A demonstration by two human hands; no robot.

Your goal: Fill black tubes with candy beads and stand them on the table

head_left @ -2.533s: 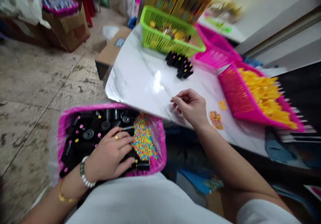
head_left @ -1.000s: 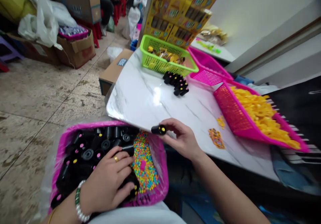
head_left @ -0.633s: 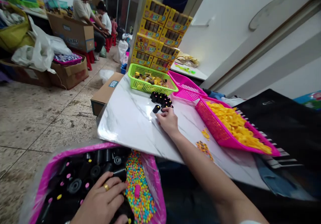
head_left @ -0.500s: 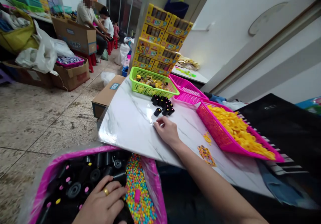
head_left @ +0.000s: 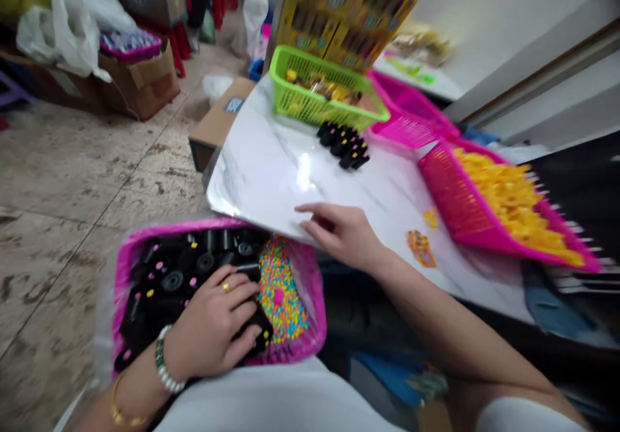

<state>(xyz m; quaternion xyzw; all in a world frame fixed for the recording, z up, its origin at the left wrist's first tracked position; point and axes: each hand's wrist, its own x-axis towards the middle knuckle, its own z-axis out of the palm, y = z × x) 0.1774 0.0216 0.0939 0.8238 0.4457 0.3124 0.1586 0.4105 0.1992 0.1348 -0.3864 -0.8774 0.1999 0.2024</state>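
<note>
My left hand lies in a pink, plastic-lined basket, over black plastic canisters with pink and yellow dots. Its fingers are spread and touch the canisters; what lies under the palm is hidden. Small multicoloured beads fill the basket's right side, with a pink piece on them. Above the near edge of the white table is my right hand, its thumb and forefinger apart and nothing visible between them. Beyond it, a cluster of black canisters stands on the table.
A green basket of small yellow and brown pieces stands behind the cluster. At right, a pink basket holds yellow pieces. Yellow boxes are stacked at the back. A cardboard box sits left of the table.
The view has tilted down. My right hand has drawn back from the black canisters toward the table's near edge. My left hand stays in the lined basket.
</note>
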